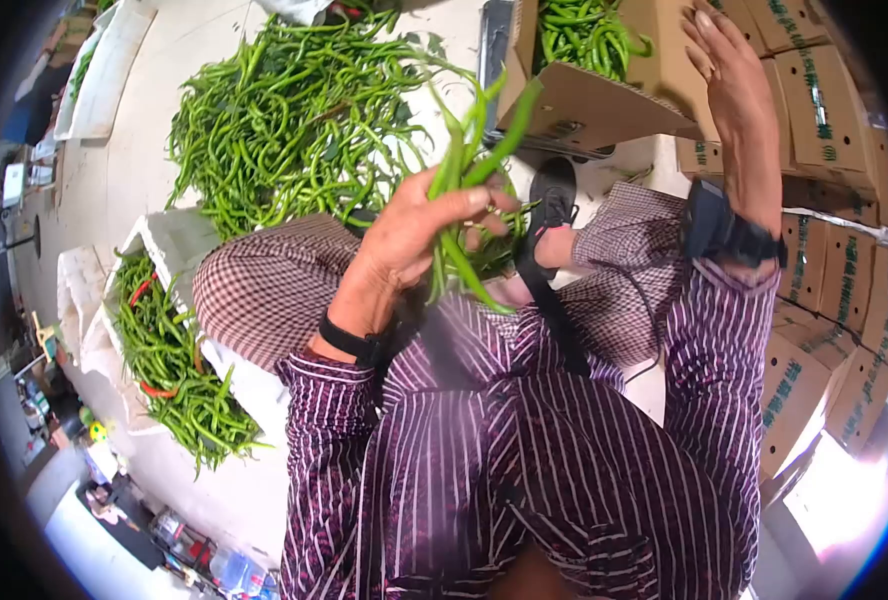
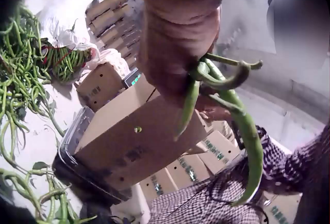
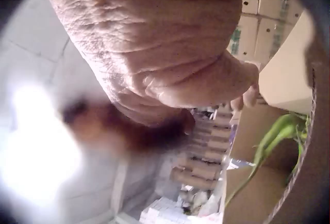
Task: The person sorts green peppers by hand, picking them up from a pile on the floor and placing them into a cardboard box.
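My left hand (image 1: 414,225) grips a small bunch of long green chili peppers (image 1: 454,160) above my lap. Their ends stick out on both sides of the fist; in the left wrist view one long pepper (image 2: 250,146) hangs down below the hand. An open cardboard box (image 1: 604,105) stands ahead to the right, with green peppers (image 1: 579,35) inside. Beside its right wall my right hand (image 1: 729,75) is raised, fingers extended and holding nothing. From the right wrist, peppers (image 3: 278,133) show inside the box past the thumb.
A large heap of green peppers (image 1: 274,120) spreads over the pale floor ahead. At left, a white foam box (image 1: 159,245) holds more peppers, a few red. Printed cartons (image 1: 814,100) are stacked along the right. The open box sits on a dark-rimmed platform (image 2: 67,152).
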A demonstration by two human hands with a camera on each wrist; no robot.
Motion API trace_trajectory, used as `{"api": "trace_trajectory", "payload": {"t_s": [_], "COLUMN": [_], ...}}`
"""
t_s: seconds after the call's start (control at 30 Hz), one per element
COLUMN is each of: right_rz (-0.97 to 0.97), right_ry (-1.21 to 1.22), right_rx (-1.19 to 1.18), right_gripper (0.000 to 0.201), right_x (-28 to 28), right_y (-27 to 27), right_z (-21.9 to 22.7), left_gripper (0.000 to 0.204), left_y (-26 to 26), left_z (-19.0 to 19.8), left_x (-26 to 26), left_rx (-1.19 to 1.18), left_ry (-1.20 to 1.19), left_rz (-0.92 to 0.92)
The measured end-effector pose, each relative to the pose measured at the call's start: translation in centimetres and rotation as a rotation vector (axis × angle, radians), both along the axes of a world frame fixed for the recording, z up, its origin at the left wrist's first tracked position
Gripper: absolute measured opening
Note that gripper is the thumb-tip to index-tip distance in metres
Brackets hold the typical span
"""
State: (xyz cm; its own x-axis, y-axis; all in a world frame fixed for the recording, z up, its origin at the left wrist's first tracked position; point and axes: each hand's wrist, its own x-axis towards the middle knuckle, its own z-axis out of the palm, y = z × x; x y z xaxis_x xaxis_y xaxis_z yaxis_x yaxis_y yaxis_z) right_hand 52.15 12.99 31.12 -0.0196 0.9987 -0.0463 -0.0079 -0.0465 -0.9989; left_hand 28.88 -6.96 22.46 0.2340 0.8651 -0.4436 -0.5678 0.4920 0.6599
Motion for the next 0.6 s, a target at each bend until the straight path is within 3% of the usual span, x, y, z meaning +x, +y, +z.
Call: {"api": "trace_trajectory", "payload": {"t_s": [0.03,0.1,0.17,0.23,0.27,0.3,0.37,0.6], "right_rz": [0.215,0.578,0.653,0.665,0.619,0.62,0.655,0.637], "right_ry": [-0.12,-0.174,-0.067,-0.088,0.085,0.086,0.398,0.203], "right_rx": [0.105,-0.143,-0.266,-0.277,-0.42,-0.424,-0.553,-0.45], "right_gripper": [0.038,0.043,0.044,0.043,0.04,0.04,0.036,0.031], "right_x": [0.2,0.5,-2.1,-4.2,-5.1,-5.8,-7.0,-8.8], "right_y": [0.3,-3.6,-7.7,-10.3,-11.4,-11.7,-12.5,-11.6], "right_z": [-1.1,-1.2,-3.0,-5.3,-6.0,-5.9,-5.6,-6.6], "left_gripper": [0.043,0.045,0.046,0.049,0.049,0.05,0.047,0.046], "left_y": [0.0,0.1,0.1,0.0,-0.1,0.0,-0.3,-0.1], "left_z": [0.4,0.2,1.0,1.1,1.0,0.8,0.1,0.0], "left_x": [0.0,-0.1,0.1,-0.2,-0.1,-0.1,-0.1,0.2], "left_rx": [-0.003,0.047,0.073,0.061,0.068,0.078,0.076,0.024], "left_ry": [-0.069,-0.173,-0.232,-0.256,-0.26,-0.263,-0.263,-0.266], "left_rz": [0.077,0.108,0.166,0.144,0.123,0.103,0.074,0.165]}}
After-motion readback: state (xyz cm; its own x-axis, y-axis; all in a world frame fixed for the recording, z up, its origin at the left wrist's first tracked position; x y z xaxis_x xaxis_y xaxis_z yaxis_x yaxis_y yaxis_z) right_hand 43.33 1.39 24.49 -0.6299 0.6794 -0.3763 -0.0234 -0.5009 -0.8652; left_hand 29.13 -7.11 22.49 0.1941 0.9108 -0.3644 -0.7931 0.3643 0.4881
